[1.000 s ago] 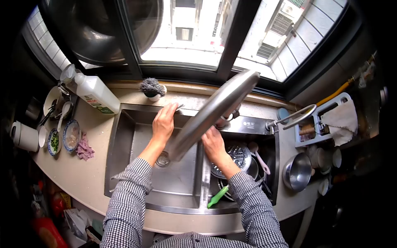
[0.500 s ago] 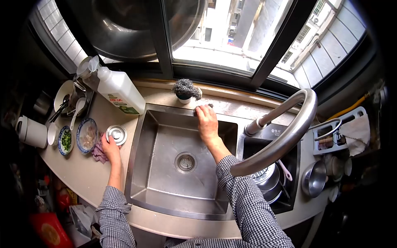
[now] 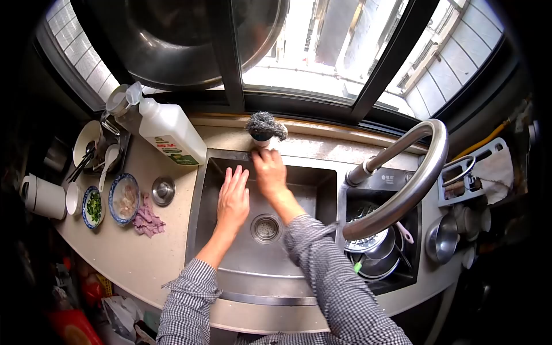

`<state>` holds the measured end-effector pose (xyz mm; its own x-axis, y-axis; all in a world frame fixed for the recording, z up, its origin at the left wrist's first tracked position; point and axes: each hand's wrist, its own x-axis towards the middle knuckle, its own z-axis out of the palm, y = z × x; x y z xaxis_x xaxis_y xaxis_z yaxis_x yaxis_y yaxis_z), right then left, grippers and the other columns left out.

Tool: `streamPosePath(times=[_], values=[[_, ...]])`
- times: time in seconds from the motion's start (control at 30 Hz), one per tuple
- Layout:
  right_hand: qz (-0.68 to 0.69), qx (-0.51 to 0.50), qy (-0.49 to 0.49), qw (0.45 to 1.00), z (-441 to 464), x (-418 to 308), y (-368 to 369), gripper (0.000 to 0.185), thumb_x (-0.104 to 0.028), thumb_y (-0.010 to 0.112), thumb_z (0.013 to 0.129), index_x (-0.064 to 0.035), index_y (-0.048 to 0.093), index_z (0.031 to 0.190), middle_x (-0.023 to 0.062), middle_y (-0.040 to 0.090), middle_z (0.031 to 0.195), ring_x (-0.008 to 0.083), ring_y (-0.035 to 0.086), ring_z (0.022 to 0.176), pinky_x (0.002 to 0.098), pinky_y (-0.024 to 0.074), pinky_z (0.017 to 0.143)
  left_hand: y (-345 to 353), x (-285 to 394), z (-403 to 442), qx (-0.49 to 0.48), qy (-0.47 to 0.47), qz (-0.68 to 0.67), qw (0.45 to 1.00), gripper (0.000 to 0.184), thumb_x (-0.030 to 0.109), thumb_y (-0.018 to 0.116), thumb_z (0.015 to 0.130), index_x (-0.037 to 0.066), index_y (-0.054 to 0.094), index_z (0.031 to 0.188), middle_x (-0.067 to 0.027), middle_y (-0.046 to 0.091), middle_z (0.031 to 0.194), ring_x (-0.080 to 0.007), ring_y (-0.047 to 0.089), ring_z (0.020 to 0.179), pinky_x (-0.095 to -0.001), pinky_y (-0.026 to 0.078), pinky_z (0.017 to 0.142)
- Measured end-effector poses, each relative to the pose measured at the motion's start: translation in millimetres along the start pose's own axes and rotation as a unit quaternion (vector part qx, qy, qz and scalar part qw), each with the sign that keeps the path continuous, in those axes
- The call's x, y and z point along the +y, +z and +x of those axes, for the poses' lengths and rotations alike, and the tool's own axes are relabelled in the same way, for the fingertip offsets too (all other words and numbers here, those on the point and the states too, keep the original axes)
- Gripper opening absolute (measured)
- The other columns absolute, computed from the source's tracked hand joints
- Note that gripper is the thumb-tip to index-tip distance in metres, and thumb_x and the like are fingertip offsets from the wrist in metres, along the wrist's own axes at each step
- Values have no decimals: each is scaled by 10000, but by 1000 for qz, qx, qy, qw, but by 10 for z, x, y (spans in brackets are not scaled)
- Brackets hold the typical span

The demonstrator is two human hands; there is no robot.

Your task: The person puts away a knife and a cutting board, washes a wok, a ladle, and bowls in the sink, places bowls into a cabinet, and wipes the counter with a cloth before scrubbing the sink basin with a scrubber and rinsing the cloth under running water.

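Note:
Over the left sink basin (image 3: 230,275), my left hand (image 3: 233,198) is open and holds nothing, its fingers stretched toward the back rim. My right hand (image 3: 269,173) is at that rim with its fingers bent together around something dark and small, mostly hidden. Just behind those fingers stands a small cup (image 3: 261,141) topped with a grey wire scrubber (image 3: 264,125). On the counter left of the basin lies a round metal piece (image 3: 163,191), apart from both hands. A drain (image 3: 266,229) shows in the basin floor.
The curved faucet (image 3: 422,187) arches over the right basin, which holds pans (image 3: 380,267). To the left are a white jug (image 3: 171,131), a purple cloth (image 3: 149,219), a bowl of greens (image 3: 92,207) and a blue-rimmed bowl (image 3: 124,199). A metal bowl (image 3: 441,239) stands right.
My left hand has let go of the round metal piece on the counter and moved right, over the basin. My right hand has shifted left along the back rim to the cup.

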<state>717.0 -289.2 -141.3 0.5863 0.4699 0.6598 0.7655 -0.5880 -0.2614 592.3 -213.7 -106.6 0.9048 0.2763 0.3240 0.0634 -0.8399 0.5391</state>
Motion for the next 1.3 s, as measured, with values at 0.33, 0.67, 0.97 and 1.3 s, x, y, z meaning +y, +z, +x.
streamPosePath(times=[0.33, 0.67, 0.97, 1.3], values=[[-28, 0, -34, 999, -50, 14, -37, 232, -44, 559, 666, -73, 600, 892, 72, 554, 838, 251, 543, 796, 359, 460, 639, 16, -570, 420, 21, 6, 12, 1000, 469, 19, 491, 780, 51, 439, 1245, -148, 398, 1323, -320, 345, 1247, -385, 306, 1022], [12, -34, -49, 998, -110, 279, -206, 338, -27, 580, 640, -59, 594, 976, 86, 564, 924, 275, 542, 846, 362, 452, 748, 390, -196, 268, -55, 81, 25, 995, 471, 11, 463, 761, 55, 457, 1230, -138, 440, 1291, -315, 333, 1257, -462, 276, 1027], [8, -182, -4, 983, -986, 436, -407, 204, -32, 611, 691, -50, 584, 893, 110, 525, 862, 287, 506, 796, 373, 459, 659, -66, -655, -190, -68, 126, 93, 985, 432, -22, 575, 667, 51, 552, 1092, -127, 435, 1291, -293, 324, 1268, -454, 281, 1025], [44, -174, 104, 978, -1534, -487, 984, 364, -71, 474, 779, 24, 500, 1129, 201, 464, 1219, 359, 404, 1164, 414, 330, 982, -666, -887, -373, -129, 95, 130, 978, 514, -29, 531, 664, 62, 510, 1170, -81, 411, 1321, -272, 278, 1294, -457, 196, 1068]])
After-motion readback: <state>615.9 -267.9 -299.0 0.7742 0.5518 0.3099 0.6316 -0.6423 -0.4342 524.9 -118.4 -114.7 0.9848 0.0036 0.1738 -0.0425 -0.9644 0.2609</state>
